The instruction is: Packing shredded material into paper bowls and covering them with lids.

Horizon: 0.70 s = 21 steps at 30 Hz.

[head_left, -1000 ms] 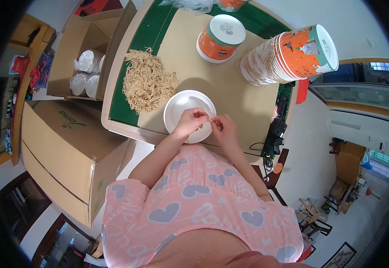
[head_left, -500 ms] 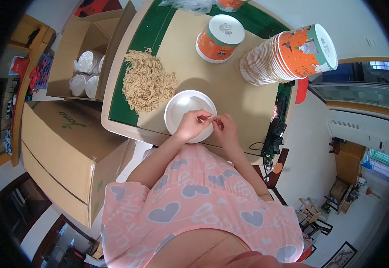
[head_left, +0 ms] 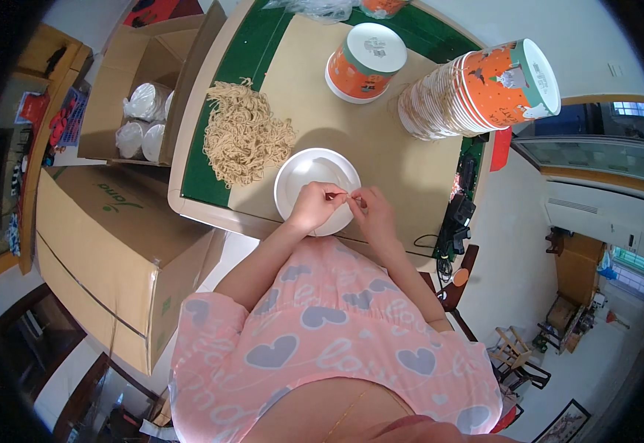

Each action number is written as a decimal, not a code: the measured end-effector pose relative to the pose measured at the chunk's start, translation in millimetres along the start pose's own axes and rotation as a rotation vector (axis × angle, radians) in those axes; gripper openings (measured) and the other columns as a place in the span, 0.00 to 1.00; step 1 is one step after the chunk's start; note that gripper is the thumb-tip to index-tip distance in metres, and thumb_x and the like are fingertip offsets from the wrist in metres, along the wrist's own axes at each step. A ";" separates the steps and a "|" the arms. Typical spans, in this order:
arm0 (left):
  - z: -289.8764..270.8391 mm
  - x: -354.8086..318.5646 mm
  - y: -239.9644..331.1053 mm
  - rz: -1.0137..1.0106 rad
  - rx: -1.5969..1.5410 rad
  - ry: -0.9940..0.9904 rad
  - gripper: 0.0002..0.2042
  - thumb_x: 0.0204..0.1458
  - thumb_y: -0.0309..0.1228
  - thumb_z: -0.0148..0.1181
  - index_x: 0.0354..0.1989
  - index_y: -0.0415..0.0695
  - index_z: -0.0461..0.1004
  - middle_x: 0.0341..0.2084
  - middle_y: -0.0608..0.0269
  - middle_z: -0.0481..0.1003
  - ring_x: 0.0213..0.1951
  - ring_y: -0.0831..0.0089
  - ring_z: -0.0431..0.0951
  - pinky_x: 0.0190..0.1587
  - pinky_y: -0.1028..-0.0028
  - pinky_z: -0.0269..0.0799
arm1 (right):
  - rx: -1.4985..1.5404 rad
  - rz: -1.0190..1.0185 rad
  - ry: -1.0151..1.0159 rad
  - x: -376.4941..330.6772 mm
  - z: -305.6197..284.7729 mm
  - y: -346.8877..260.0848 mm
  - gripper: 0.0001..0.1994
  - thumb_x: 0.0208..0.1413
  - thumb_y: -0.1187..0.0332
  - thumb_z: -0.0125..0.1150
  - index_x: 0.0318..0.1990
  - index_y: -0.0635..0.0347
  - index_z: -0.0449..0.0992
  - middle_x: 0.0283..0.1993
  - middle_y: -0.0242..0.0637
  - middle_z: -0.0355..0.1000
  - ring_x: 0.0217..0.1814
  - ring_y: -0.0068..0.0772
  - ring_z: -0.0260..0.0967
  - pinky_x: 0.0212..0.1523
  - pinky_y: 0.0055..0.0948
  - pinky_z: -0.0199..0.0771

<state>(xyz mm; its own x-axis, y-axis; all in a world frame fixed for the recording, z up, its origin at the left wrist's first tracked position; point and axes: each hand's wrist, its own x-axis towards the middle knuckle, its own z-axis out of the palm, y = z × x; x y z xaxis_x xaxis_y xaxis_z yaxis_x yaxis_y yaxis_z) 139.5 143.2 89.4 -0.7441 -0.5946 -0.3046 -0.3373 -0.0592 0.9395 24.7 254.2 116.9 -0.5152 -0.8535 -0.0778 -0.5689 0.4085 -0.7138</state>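
Both hands meet over the near right part of an open round tub, white inside. My left hand is closed, with thumb and forefinger pinched together at the tub's inner side. Against its fingertips, my right hand is closed in a pinch too. Between the fingertips is a thin, pale piece of string, mostly hidden by the fingers. A tangled pile of beige strings lies left of the tub on the table.
A tall stack of orange printed paper tubs lies tilted at the far right. Behind my tub stands an upturned orange tub. Black adapters and cables line the right edge. Cardboard boxes stand to the left of the table.
The fingertips have shifted slightly while staying pinched together. The tub and everything on the table sit a touch further right in the view. Little else differs.
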 end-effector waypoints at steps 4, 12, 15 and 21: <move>1.9 1.3 -7.8 -0.039 -0.015 -0.005 0.06 0.49 0.24 0.59 0.34 0.36 0.78 0.27 0.59 0.79 0.30 0.79 0.77 0.36 0.77 0.74 | -0.017 0.008 0.022 0.2 -0.9 -3.8 0.06 0.49 0.68 0.60 0.32 0.59 0.73 0.29 0.38 0.67 0.28 0.38 0.68 0.30 0.35 0.68; -2.8 -1.7 -3.3 -0.050 -0.009 0.006 0.07 0.48 0.27 0.60 0.33 0.38 0.79 0.26 0.58 0.79 0.28 0.75 0.78 0.35 0.76 0.74 | -0.008 0.007 0.063 0.2 1.5 3.9 0.04 0.47 0.71 0.60 0.31 0.58 0.74 0.29 0.38 0.67 0.29 0.39 0.68 0.30 0.35 0.68; 0.8 -1.4 -2.7 -0.001 -0.021 0.021 0.07 0.49 0.26 0.60 0.33 0.37 0.78 0.26 0.60 0.79 0.28 0.78 0.77 0.35 0.77 0.73 | -0.014 -0.010 0.058 0.5 0.4 2.4 0.04 0.47 0.72 0.61 0.30 0.58 0.74 0.29 0.39 0.67 0.30 0.40 0.68 0.30 0.36 0.68; 8.4 1.5 -1.9 0.075 0.121 0.018 0.05 0.48 0.26 0.60 0.32 0.39 0.78 0.25 0.58 0.78 0.26 0.76 0.77 0.33 0.76 0.73 | -0.063 -0.053 0.056 -0.4 3.0 6.0 0.04 0.46 0.71 0.62 0.30 0.58 0.75 0.29 0.39 0.67 0.30 0.42 0.68 0.31 0.37 0.68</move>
<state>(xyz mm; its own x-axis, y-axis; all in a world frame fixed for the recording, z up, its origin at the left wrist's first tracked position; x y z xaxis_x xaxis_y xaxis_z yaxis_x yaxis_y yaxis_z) 134.2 149.2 85.8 -0.7597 -0.6083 -0.2299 -0.3487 0.0827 0.9336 23.4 256.0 110.5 -0.5175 -0.8557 -0.0012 -0.6347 0.3848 -0.6701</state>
